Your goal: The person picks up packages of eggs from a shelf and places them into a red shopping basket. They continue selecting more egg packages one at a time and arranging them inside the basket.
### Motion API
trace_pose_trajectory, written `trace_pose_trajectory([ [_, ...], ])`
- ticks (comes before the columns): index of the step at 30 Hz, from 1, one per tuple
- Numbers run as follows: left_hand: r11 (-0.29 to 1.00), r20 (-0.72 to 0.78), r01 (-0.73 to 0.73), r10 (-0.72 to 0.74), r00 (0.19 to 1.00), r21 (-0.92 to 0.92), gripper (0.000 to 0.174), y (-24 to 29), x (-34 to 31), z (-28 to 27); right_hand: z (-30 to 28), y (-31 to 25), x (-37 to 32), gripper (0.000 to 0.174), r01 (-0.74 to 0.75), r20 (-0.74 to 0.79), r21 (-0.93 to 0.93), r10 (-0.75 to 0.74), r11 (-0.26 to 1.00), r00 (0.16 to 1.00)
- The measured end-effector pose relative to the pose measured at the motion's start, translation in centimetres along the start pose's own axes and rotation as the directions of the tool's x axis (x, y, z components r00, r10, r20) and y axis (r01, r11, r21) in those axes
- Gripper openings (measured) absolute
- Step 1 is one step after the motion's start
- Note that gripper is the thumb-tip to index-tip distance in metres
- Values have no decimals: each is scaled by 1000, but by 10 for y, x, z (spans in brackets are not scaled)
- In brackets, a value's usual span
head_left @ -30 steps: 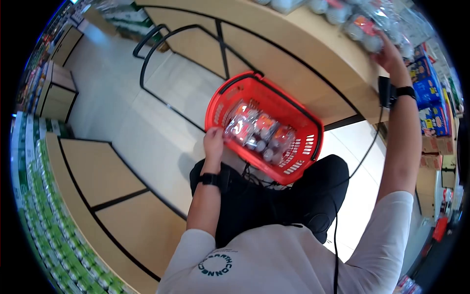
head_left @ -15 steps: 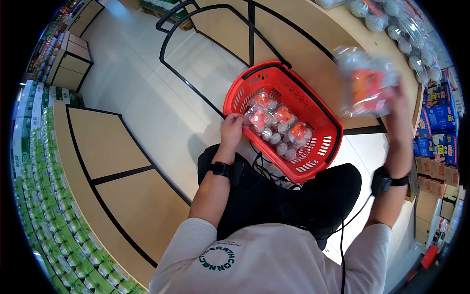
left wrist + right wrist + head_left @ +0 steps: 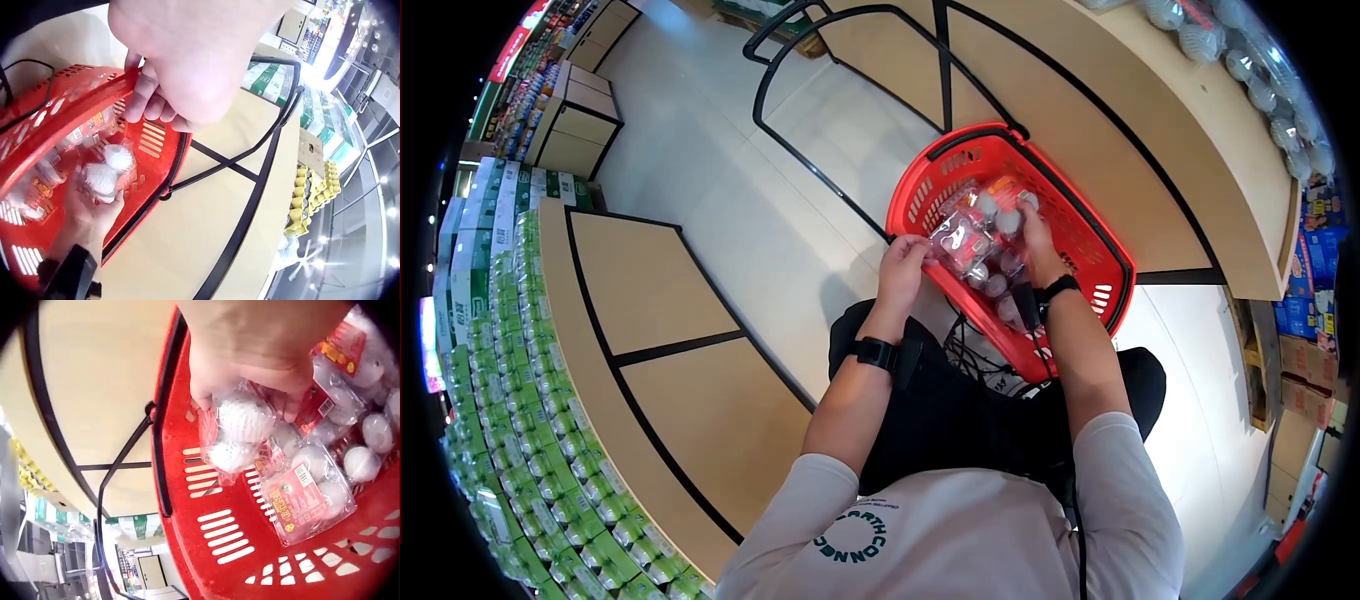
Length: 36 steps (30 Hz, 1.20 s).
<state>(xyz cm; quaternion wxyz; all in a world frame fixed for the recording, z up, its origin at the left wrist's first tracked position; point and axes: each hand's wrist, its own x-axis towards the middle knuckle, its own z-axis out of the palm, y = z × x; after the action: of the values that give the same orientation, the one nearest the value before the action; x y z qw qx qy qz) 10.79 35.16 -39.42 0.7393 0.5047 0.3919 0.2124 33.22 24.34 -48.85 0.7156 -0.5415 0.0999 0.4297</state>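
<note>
The red shopping basket (image 3: 1078, 222) stands on the floor in front of the person's knees. In the left wrist view, the left hand (image 3: 181, 81) curls its fingers over the basket's rim. Inside the basket, the right hand (image 3: 1040, 245) grips a clear plastic pack (image 3: 240, 425) of round things in white foam netting, with a red label. Beneath and beside that pack lie several similar packs (image 3: 306, 500) with red and orange labels. In the right wrist view, the fingers bend over the held pack's top, while its underside hangs above the slotted basket wall.
The basket's long black handle (image 3: 825, 178) leans out over the floor. A wooden display stand (image 3: 1140, 130) on the right carries more netted packs (image 3: 1268, 95). Green-packaged goods (image 3: 570, 440) fill a stand on the left. A black cable (image 3: 1082, 530) runs down the shirt.
The right hand has taken a pack from the display stand on the right and brought it down into the basket. The left hand has stayed at the basket's rim.
</note>
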Motion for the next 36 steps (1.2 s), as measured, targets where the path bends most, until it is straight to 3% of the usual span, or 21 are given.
trace_pose_trajectory([
  [2, 999, 27, -33, 33, 999, -24, 13, 2, -2, 1, -4, 14, 16, 56, 24, -62, 75, -19, 997, 998],
  [4, 1000, 28, -19, 20, 999, -17, 14, 1, -4, 0, -10, 27, 30, 59, -32, -49, -15, 31, 999, 998],
  [6, 998, 38, -54, 53, 998, 16, 14, 0, -3, -1, -7, 37, 36, 39, -27, -210, -103, 4, 994, 978],
  [8, 999, 44, -38, 37, 998, 19, 14, 1, -1, -1, -7, 47, 46, 39, 41, -280, -128, -75, 991, 957],
  [10, 999, 48, -16, 14, 999, 29, 13, 2, -1, -3, -14, 55, 59, 45, 93, -321, -588, -337, 803, 885],
  [11, 999, 47, -24, 23, 999, 28, 13, 1, -1, -4, -16, 50, 52, 45, 84, -330, -583, -330, 808, 885],
  [13, 999, 59, -32, 30, 998, 24, 13, 1, 0, -2, -15, 20, 30, 58, -193, -240, -644, 44, 741, 970],
  [14, 999, 54, -19, 17, 998, 29, 14, 3, 0, -2, -16, 17, 24, 58, -195, -248, -640, 40, 743, 968],
  [16, 999, 54, -4, 2, 999, 34, 14, 3, 2, -1, -12, 21, 1, 60, -101, -59, -652, 82, 752, 995],
  [17, 1000, 46, -6, 5, 999, 30, 14, 1, 3, -2, 7, 8, -29, 58, -196, -177, -512, 120, 836, 977],
  [20, 1000, 32, -12, 11, 999, 25, 15, 0, 6, -3, -15, 35, -9, 59, -153, -145, -618, 80, 771, 986],
  [21, 1000, 24, -16, 15, 1000, 19, 15, 0, 6, -1, -8, 9, -31, 62, -130, -83, -777, 104, 616, 991],
  [23, 999, 10, -26, 25, 1000, 41, 16, -6, 10, -5, -14, -7, -50, 42, 372, 299, -749, -220, 549, 928],
  [24, 998, -25, -24, 25, 999, 50, 17, -8, 11, -5, -7, -33, -69, 43, 346, 392, -662, -85, 665, 916],
  [25, 999, -43, -24, 26, 999, 39, 17, -7, 12, -4, 18, -92, -117, 37, 332, 414, -768, 29, 548, 910],
  [26, 998, -53, -41, 44, 998, 58, 15, -10, 16, -3, 18, -118, -130, 30, 548, 613, -670, -44, 501, 789],
  [28, 997, -106, -23, 30, 994, 74, 13, -5, 14, 4, 39, -196, -204, 26, 502, 634, -570, -41, 650, 772],
  [30, 996, -147, -41, 53, 988, 82, 13, -4, 16, 8, 38, -241, -246, 21, 625, 583, -422, -332, 657, 742],
  [32, 995, -166, -28, 44, 985, 98, 13, 1, 16, 13, 38, -285, -272, 24, 730, 523, -417, -514, 541, 680],
  [34, 992, -196, -4, 28, 980, 123, 13, 2, 15, 14, 46, -326, -279, 30, 709, 385, -511, -608, 485, 694],
  [36, 990, -186, -33, 58, 981, 136, 12, 2, 15, 13, 49, -360, -253, 38, 649, 287, -717, -740, 255, 609],
])
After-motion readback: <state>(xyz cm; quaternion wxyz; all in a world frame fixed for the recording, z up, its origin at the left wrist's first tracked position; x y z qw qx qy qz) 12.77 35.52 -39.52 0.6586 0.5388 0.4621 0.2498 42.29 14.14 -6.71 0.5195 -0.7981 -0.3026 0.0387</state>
